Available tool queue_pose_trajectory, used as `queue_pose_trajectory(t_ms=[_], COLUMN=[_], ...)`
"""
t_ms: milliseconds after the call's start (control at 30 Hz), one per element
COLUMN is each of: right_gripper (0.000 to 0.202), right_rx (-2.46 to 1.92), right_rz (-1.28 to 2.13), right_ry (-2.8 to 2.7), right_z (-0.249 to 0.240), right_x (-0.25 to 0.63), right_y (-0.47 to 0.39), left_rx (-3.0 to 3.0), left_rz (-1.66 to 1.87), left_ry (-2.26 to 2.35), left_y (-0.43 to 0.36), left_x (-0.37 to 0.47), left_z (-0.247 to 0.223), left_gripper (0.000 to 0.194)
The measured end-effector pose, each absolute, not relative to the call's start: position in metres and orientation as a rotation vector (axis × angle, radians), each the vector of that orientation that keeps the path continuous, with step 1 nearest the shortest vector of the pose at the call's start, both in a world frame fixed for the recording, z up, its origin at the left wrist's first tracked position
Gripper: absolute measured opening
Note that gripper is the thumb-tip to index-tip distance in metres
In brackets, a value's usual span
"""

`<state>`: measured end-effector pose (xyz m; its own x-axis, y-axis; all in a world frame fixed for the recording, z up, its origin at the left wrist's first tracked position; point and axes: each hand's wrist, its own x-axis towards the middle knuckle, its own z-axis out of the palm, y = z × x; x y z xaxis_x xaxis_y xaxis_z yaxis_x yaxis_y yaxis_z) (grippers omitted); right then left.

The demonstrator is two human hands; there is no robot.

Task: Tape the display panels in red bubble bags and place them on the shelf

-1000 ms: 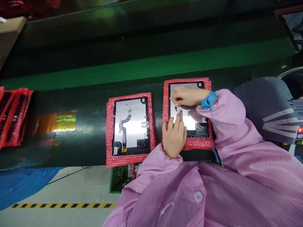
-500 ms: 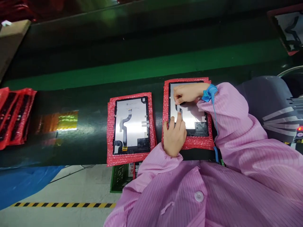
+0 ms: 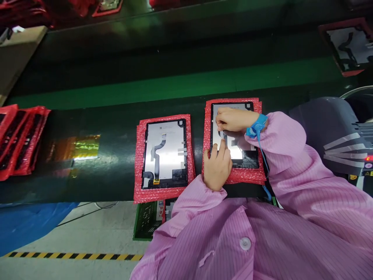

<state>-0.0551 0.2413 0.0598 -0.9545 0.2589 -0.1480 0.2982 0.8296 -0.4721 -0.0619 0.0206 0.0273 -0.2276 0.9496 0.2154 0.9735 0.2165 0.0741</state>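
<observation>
On the right-hand display panel (image 3: 236, 153), my left hand (image 3: 217, 168) lies with its fingers stretched out. Its index fingertip presses on a dark ribbon cable (image 3: 225, 137) beside a small pale strip (image 3: 221, 134). My right hand (image 3: 234, 119) reaches over the same panel from the right, thumb and fingers pinched together just above that strip. What the pinch holds is hidden by the fingers. The panel rests on red bubble-wrap bags (image 3: 207, 128). A blue wrist strap (image 3: 258, 125) with a cord circles my right wrist.
Left of my hands, another panel (image 3: 171, 155) with a ribbon cable lies on red bubble wrap. Several red-wrapped pieces (image 3: 29, 140) stand at far left. A grey machine (image 3: 323, 124) carries pale strips at right. Below the bench edge is a green crate (image 3: 142, 221).
The view has shifted slightly. My right hand remains pinched over the panel and has moved slightly across it; my left fingertips stay on the ribbon cable.
</observation>
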Motion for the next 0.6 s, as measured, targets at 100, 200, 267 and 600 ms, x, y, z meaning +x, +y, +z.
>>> queue_pose_trajectory(t_ms=[100,200,267,600], right_gripper=[0.013,0.017,0.017,0.023], right_rx=[0.305,0.342,0.351,0.877], right_rz=[-0.545,-0.453,-0.427,-0.47], right_ry=[2.842,2.854,2.867,3.016], right_z=[0.069,0.072,0.072,0.068], right_x=[-0.051,-0.047,-0.044,-0.047], right_y=[0.23,0.223,0.221,0.239], left_rx=[-1.862,-1.856,-1.851,-1.904], left_rz=[-0.312,-0.327,-0.331,-0.315], left_ry=[-2.367,-2.374,-2.367,-2.354], left_y=[0.021,0.022,0.022,0.021], left_x=[-0.062,-0.062,-0.062,-0.067], left_z=[0.026,0.027,0.028,0.03], left_gripper=[0.036,0.035,0.034,0.029])
